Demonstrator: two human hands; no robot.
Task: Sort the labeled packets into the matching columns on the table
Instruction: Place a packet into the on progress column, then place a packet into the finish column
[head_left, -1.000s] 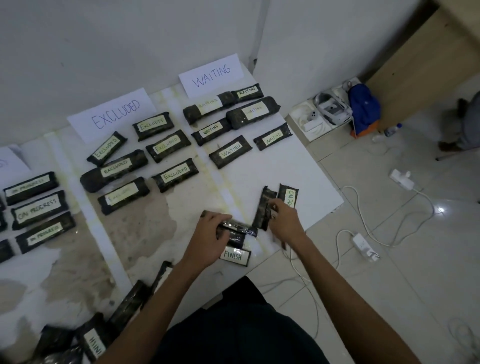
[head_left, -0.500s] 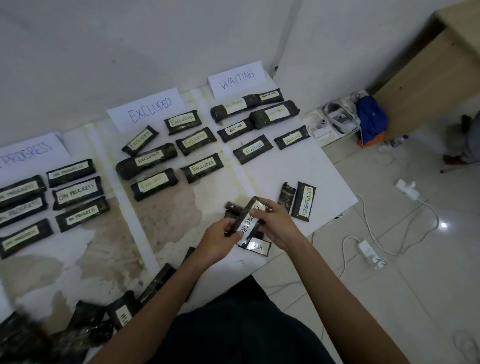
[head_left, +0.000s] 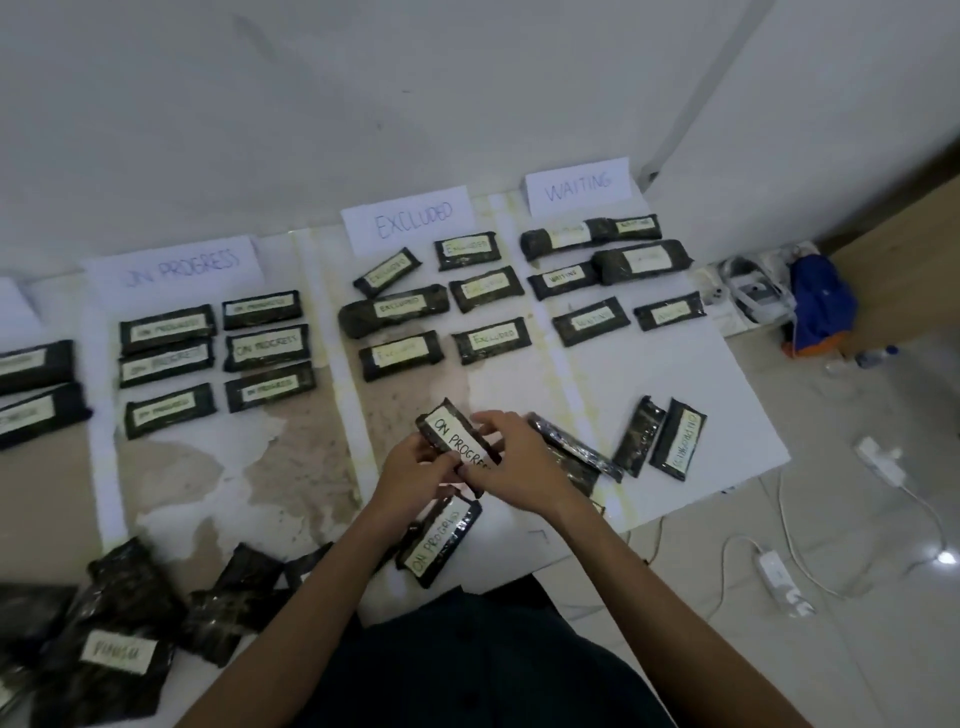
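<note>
Both my left hand (head_left: 415, 473) and my right hand (head_left: 519, 467) grip a dark packet labelled ON PROGRESS (head_left: 454, 439), held above the table's near edge. A second ON PROGRESS packet (head_left: 439, 540) lies just below my hands. Paper signs mark the columns: ON PROGRESS (head_left: 182, 265), EXCLUDED (head_left: 410, 221), WAITING (head_left: 576, 184). Several matching packets lie under each sign. To the right lie unsorted packets, one face down (head_left: 638, 435), one labelled ON PROGRESS (head_left: 678, 439), and a long one (head_left: 574, 452) partly behind my right hand.
A heap of unsorted dark packets (head_left: 124, 634) lies at the near left, one reading FINISH. Off the table's right edge, on the tiled floor, are white cables and power adapters (head_left: 776, 574), a blue bag (head_left: 821, 306) and a white device (head_left: 756, 291).
My hands lifted an ON PROGRESS packet from the small pile and turned its label face up. The camera swung left, bringing the ON PROGRESS column fully into view.
</note>
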